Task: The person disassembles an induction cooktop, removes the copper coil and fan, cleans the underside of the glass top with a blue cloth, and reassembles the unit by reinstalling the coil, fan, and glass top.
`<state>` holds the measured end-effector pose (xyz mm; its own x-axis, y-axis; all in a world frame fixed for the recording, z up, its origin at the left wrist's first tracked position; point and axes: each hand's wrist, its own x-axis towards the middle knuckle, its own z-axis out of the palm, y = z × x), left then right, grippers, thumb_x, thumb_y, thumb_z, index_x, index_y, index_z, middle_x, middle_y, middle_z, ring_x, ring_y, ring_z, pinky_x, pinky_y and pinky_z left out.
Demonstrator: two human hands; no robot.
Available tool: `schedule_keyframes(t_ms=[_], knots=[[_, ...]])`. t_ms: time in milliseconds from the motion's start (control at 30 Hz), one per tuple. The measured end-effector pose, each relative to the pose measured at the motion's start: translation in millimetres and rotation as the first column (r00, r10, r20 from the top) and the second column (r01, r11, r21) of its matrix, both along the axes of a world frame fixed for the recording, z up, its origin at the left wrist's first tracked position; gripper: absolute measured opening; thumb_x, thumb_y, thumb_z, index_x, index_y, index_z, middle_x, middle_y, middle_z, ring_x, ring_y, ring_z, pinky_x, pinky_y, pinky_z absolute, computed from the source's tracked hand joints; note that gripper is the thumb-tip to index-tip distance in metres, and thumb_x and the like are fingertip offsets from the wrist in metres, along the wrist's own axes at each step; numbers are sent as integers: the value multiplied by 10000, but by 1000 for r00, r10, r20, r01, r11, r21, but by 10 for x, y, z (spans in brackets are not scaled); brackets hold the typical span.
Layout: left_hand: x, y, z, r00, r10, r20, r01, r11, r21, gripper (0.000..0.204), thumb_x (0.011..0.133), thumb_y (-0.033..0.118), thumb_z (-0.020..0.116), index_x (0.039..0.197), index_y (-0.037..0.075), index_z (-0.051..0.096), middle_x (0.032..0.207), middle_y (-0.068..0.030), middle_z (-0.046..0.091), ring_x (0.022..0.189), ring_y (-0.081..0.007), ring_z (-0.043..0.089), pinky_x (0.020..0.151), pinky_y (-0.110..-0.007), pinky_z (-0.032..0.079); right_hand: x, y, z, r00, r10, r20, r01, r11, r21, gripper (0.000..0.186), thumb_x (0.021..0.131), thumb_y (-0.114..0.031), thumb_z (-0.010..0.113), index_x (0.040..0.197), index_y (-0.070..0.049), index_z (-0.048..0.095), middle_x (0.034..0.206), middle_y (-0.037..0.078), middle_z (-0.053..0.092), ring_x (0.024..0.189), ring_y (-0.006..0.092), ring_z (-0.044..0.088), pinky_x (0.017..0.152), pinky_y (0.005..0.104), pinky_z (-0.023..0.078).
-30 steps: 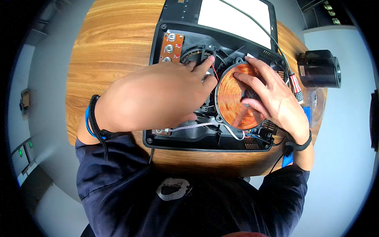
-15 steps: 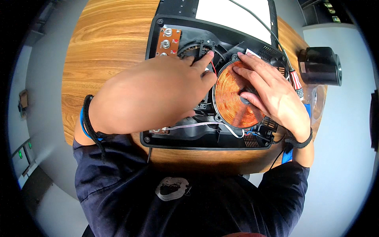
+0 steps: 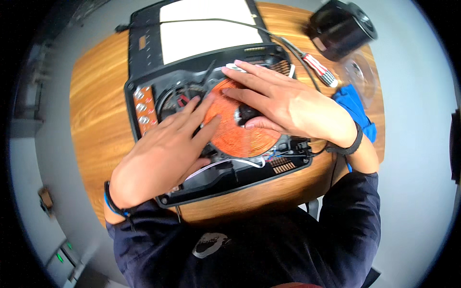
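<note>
A flat round copper coil [image 3: 247, 144] sits in the open black housing [image 3: 230, 189] of what looks like an induction cooker. Over the coil's left edge rests my left hand [image 3: 165, 149], fingers outstretched and apart. My right hand [image 3: 297, 105] lies across its right side, fingertips near the upper rim and thumb beside the dark centre. Left of the coil is a round black fan [image 3: 165, 103], partly covered by my left hand. A brown circuit board [image 3: 146, 115] is at the housing's left. A white cable [image 3: 230, 162] runs below the coil.
Behind the housing lies a black panel with a white sheet [image 3: 209, 33], crossed by a dark cord [image 3: 216, 20]. To the right are a red-white-and-black handled tool [image 3: 319, 69], a black cylindrical container [image 3: 338, 31], a clear plastic piece [image 3: 360, 72] and blue cloth [image 3: 355, 108].
My left hand has moved from over the fan onto the coil's left edge, its fingers now stretched out. My right hand stays on the coil. The whole view has shifted and turned.
</note>
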<state>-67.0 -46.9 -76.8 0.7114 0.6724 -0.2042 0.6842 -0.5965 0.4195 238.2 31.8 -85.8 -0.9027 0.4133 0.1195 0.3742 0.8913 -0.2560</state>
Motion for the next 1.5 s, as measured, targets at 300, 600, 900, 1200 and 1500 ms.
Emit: schedule_keyframes(t_ms=[300,600,900,1200,1500], knots=[[132,42,150,988,-19,-151,25,999,36,739,997,279,826,1625,13,539,1813,-271,351,1651,-470,396,1313,-531,413,1611,273,448,757,-643,117,647,762,2,335,1146,-303,675,1023,8,700,841,221,670,789,440,669,735,493,546],[368,150,267,988,27,-152,-9,993,119,705,1001,253,822,1603,9,549,1592,-292,624,1534,-477,544,1245,-528,480,3091,490,-94,410,-839,357,901,434,-14,348,968,-51,830,1306,-72,750,1159,117,823,1068,276,782,892,429,618],[509,164,312,979,10,-203,17,991,130,642,1002,279,820,1560,31,621,1526,-335,654,1460,-492,598,1218,-523,499,2862,730,-234,553,-725,411,813,578,-74,221,892,35,820,1062,-33,696,932,87,750,873,219,698,799,390,590],[456,186,306,982,10,-190,7,996,89,665,974,283,841,1550,24,632,1579,-324,622,1515,-484,555,1241,-530,481,2884,695,-237,562,-741,367,825,535,-181,117,936,23,786,966,-15,679,847,55,722,813,168,689,746,371,576],[386,156,267,986,32,-166,-18,996,85,638,977,269,841,1538,39,644,1602,-301,611,1511,-480,558,1237,-528,483,3028,693,-272,665,-722,192,747,646,-157,142,975,-26,796,1109,-32,752,987,68,799,903,204,742,863,380,625]])
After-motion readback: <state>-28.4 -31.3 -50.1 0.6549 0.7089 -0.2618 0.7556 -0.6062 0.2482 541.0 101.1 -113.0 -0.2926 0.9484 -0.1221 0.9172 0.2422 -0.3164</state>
